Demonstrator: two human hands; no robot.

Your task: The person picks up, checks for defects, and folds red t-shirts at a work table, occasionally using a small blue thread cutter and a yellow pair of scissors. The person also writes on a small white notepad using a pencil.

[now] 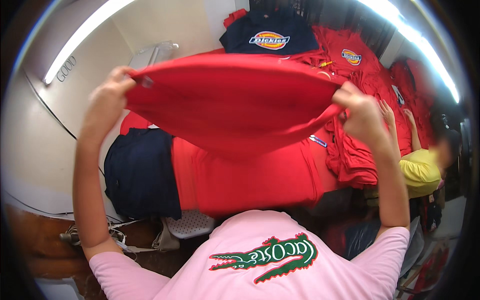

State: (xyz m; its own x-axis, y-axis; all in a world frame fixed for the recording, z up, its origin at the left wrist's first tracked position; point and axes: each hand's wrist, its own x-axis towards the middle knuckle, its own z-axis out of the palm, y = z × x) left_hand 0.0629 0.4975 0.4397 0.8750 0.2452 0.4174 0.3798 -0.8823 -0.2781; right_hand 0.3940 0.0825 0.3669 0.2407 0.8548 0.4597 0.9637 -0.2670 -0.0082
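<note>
Both my arms are raised and spread, stretching a red T-shirt (230,95) between them above the table. My left hand (112,92) pinches its left end. My right hand (361,106) is closed on the opposite end. The cloth hangs in a curved sag, and its lower part meets or overlaps more red fabric (255,180) lying on the table; where one ends I cannot tell. A folded dark navy garment (141,172) lies to the left of that fabric.
Navy shirt with a chest logo (267,32) lies at the back. Red shirts (350,155) are heaped on the right, where a person in yellow (421,170) reaches over them. A white perforated stool (190,224) stands below the table edge, near cables (117,240).
</note>
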